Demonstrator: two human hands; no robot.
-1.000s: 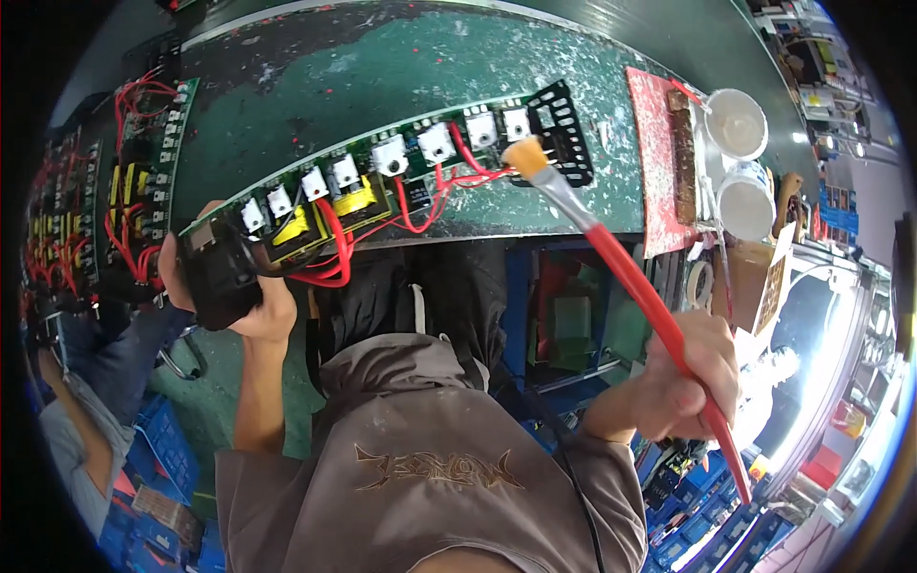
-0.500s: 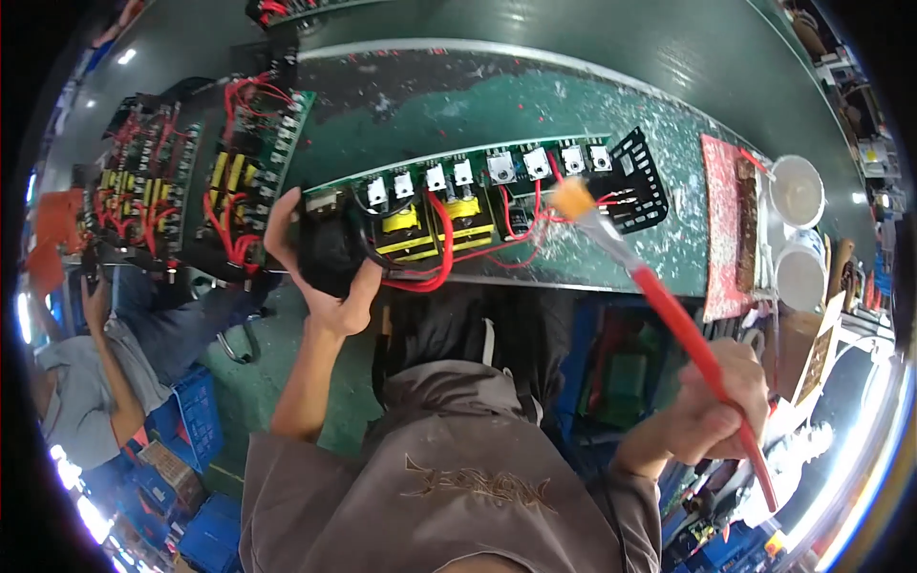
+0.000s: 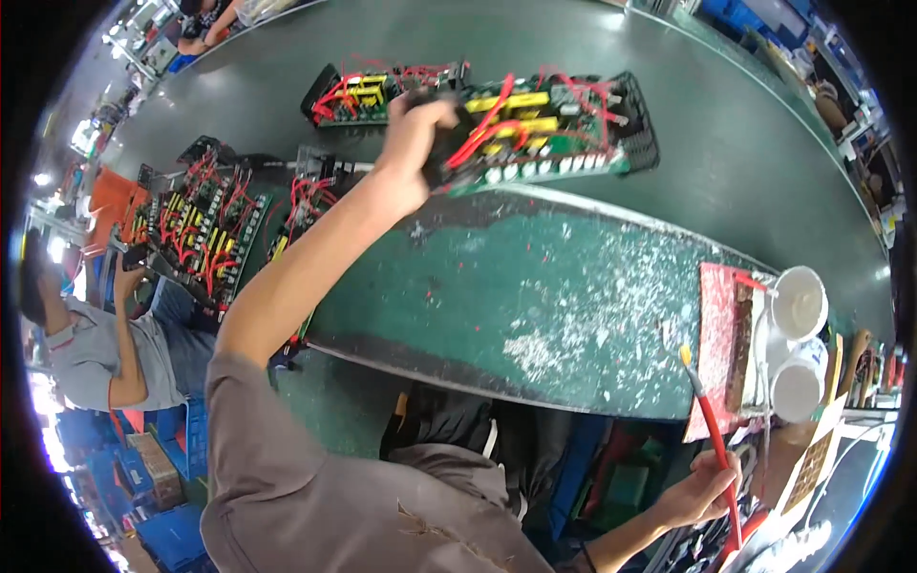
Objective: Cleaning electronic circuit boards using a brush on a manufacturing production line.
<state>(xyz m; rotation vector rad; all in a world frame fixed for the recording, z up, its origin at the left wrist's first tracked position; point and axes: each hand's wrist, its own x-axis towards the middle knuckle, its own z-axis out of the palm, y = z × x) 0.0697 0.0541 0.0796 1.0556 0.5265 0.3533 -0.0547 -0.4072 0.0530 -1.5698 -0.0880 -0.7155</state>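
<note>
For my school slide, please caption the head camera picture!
Left hand holds a circuit board at the bench's far edge; right hand holds a red brush.

The left hand has swung the circuit board from the near edge of the desk out past the pale strip, white parts now nearest its owner, while the right hand has pulled the brush back toward the red mat.
</note>
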